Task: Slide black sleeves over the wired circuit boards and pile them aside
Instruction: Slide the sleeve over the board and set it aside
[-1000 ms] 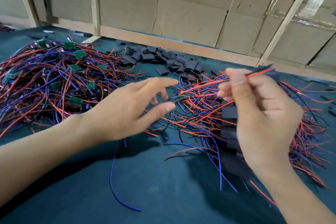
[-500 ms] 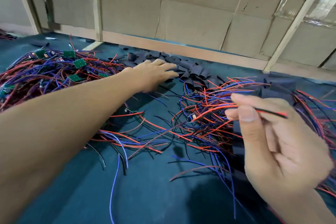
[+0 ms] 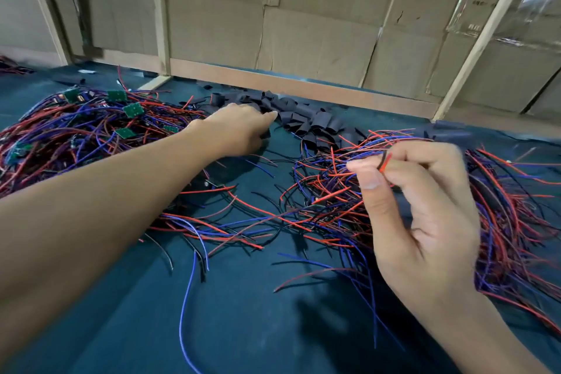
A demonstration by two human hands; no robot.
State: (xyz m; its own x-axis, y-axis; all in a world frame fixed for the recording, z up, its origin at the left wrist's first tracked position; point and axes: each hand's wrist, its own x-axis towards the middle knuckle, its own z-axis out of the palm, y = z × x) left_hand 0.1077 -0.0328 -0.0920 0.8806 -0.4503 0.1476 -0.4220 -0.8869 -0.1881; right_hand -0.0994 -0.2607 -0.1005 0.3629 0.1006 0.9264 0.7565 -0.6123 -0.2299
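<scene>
A heap of loose black sleeves (image 3: 306, 118) lies at the back of the green table. My left hand (image 3: 239, 127) reaches into the heap's left end, fingers curled down over a sleeve; whether it grips one is hidden. My right hand (image 3: 425, 209) is raised at the right and pinches a red and black wire pair (image 3: 385, 161) between thumb and forefinger. Bare green circuit boards (image 3: 133, 109) with red, blue and black wires sit in a tangle at the left. A second tangle of wires with sleeved boards (image 3: 440, 130) spreads under and behind my right hand.
The green table cover (image 3: 243, 313) shows in front with a few stray wires on it. A wooden rail (image 3: 303, 86) and cardboard wall (image 3: 318, 30) close the back edge. Slanted wooden posts stand at left and right.
My left hand went from the middle of the table out to the black sleeves and now curls down on them. My right hand kept the wire pair and turned it slightly.
</scene>
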